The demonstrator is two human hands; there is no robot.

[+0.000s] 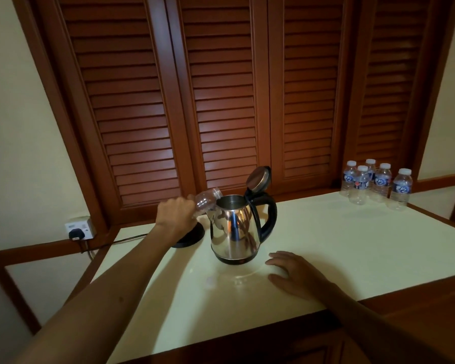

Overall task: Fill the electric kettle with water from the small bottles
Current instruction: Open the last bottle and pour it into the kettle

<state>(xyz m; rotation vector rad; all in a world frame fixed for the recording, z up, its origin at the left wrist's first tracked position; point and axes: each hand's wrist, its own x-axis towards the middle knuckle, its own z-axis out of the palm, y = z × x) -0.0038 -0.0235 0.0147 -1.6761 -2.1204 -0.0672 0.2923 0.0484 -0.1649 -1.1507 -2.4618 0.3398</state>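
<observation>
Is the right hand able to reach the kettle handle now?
Probably yes: the right hand lies open on the table beside the kettle, and nothing stands between it and the handle.

A pale cream tabletop (326,245) with a brown wooden rim stands against dark reddish-brown louvred wooden shutters (221,101) that fill the wall behind its far edge. Cream walls (16,127) flank the shutters, a white wall socket (80,227) with a black plug sits beyond the tabletop's far left corner, and the light is dim.

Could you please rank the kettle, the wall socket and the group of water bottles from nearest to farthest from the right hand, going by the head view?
From the right hand:
1. Kettle, just left of it.
2. Water bottles, back right corner.
3. Wall socket, far left wall.
</observation>
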